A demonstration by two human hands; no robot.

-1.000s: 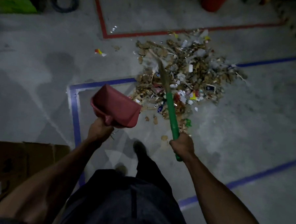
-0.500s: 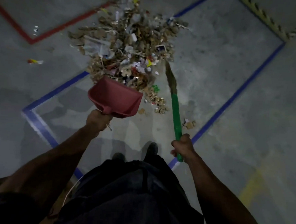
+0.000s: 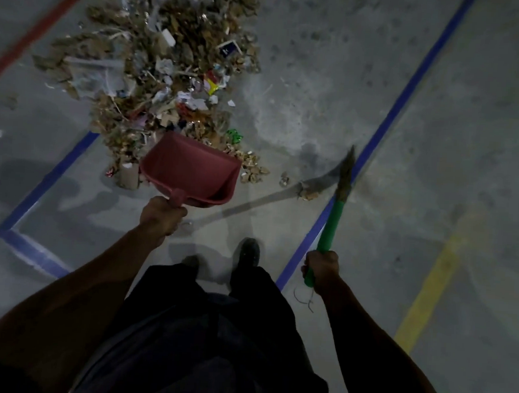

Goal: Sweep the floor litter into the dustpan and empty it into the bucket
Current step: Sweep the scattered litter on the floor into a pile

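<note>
The left hand (image 3: 161, 218) grips a red dustpan (image 3: 190, 170) at the near edge of the litter pile (image 3: 162, 80); the right hand (image 3: 320, 270) grips a green-handled broom (image 3: 336, 206), angled away, right of the pile.

Both arms extended forward and down, left grip (image 3: 161, 213) and right grip (image 3: 321, 270) each fisted (fingers fully curled).

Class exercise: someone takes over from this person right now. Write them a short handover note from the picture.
Left hand grips the red dustpan by its handle, its mouth at the near edge of the litter pile; the pan looks empty.
Right hand grips the green-handled broom, bristles off to the right over the blue floor line.
Done: litter heaped.
Left: sweep it in, empty into the bucket, not in view.
</note>
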